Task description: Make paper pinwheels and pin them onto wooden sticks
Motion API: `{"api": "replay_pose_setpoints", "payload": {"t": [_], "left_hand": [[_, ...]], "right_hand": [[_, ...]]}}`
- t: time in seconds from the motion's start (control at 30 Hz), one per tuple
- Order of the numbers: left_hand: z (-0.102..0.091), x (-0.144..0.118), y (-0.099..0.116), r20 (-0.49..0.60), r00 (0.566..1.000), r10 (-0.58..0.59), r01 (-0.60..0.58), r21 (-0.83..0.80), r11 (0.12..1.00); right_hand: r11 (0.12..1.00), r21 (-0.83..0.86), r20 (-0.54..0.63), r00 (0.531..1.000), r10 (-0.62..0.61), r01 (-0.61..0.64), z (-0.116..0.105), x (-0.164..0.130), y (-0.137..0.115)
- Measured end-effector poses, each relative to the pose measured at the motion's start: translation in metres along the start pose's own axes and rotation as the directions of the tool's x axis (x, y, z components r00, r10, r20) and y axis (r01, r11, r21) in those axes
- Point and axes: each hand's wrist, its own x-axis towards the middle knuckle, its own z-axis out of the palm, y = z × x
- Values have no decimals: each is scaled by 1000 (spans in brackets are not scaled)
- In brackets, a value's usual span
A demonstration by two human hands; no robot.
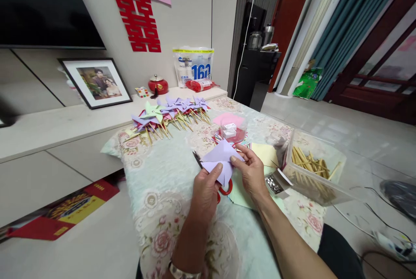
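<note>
Lilac paper (220, 157) sits pinched between left hand (205, 190) and right hand (251, 170); crease firmly, corners aligned.

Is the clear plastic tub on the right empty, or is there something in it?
Not empty. The clear tub has no lid on and holds a loose pile of thin wooden sticks lying along its bottom.

Pale wall (191, 6), tiled floor (341, 127), teal curtains (354, 6), low cabinet (48, 140).
</note>
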Motion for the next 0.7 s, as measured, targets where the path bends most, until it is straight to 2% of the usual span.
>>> {"api": "replay_pose_setpoints", "payload": {"t": [0.17, 0.33, 0.5, 0.7], "left_hand": [[2, -1, 1, -78, 993, 85, -81, 51, 995], [-3, 2, 2, -81, 991, 109, -103, 72, 992], [-8, 8, 1, -143, 983, 119, -105, 104, 989], [-12, 10, 3, -121, 976, 182, -163, 148, 975]], "right_hand": [[999, -44, 61, 998, 27, -25, 1, -1, -2], [996, -92, 109, 994, 28, -18, -5, 4, -5], [995, -79, 149, 986, 73, -62, -9, 7, -4], [993, -59, 224, 968, 113, -102, -11, 8, -5]]}}
